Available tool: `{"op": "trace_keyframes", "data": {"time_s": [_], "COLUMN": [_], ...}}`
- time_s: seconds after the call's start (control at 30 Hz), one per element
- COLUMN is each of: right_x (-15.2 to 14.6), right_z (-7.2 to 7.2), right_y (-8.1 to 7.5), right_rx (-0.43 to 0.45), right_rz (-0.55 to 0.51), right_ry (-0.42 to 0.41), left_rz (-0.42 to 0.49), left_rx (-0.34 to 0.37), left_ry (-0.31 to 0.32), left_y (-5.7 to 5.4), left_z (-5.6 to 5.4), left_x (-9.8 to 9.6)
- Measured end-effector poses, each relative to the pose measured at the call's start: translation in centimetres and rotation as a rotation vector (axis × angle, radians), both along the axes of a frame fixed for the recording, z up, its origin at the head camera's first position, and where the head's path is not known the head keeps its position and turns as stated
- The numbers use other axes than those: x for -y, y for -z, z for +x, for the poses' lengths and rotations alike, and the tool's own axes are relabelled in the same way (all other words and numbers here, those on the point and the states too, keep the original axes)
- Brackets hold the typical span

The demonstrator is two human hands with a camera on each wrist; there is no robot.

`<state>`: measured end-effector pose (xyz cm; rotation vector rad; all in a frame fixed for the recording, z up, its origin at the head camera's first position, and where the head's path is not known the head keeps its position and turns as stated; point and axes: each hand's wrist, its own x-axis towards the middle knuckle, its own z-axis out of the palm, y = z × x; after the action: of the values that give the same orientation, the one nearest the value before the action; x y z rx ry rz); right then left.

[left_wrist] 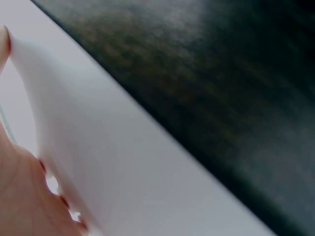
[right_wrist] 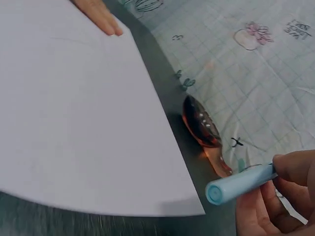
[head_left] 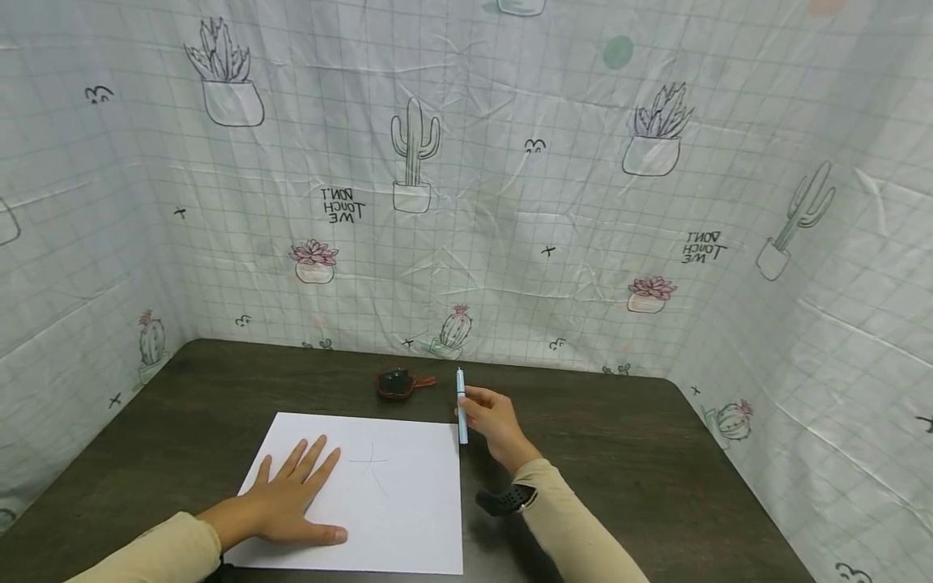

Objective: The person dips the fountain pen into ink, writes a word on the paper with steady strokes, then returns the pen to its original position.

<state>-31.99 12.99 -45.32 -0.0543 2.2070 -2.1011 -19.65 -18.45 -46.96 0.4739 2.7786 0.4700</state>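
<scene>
A large sheet of white paper (head_left: 415, 518) lies on the dark table, with a few thin drawn strokes (head_left: 370, 461) near its upper middle. My left hand (head_left: 290, 495) rests flat on the sheet's left part, fingers spread. Beside the sheet's upper right corner, my right hand (head_left: 497, 427) pinches a light blue pen (head_left: 462, 425) between thumb and fingers. The pen stands roughly lengthwise, its narrow tip pointing away from me. The right wrist view shows the pen's round blunt end (right_wrist: 215, 193) close to the paper corner.
Beyond the sheet's top edge sits a small reddish-brown dish (head_left: 394, 385) with a short handle, dark inside. A patterned cloth (head_left: 496, 243) with cactus drawings hangs around the table's back and sides. On the right wrist is a black band (head_left: 503, 500).
</scene>
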Motion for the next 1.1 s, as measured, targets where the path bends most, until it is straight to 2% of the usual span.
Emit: {"op": "trace_keyframes", "data": {"time_s": [0.17, 0.33, 0.5, 0.7, 1.1], "right_x": [1.5, 3.2, 4.3, 5.3, 6.5], "right_z": [-0.6, -1.2, -2.1, -3.1, -2.9], "right_y": [0.2, 0.5, 0.9, 1.6, 1.5], "right_rx": [-0.005, 0.008, -0.063, -0.100, -0.137], "right_rz": [0.073, 0.130, 0.286, 0.400, 0.511], "right_ry": [0.015, 0.065, 0.151, 0.204, 0.285], "left_rz": [-0.002, -0.005, -0.013, -0.011, -0.016], "left_rx": [0.019, 0.019, 0.010, 0.003, -0.014], "left_ry": [-0.014, -0.010, -0.008, -0.003, 0.004], "left_y": [0.4, -0.1, -0.8, -0.6, -0.4], "left_z": [-0.3, -0.1, 0.2, 0.2, 0.2], "left_x": [0.1, -0.1, -0.3, -0.3, -0.1]}}
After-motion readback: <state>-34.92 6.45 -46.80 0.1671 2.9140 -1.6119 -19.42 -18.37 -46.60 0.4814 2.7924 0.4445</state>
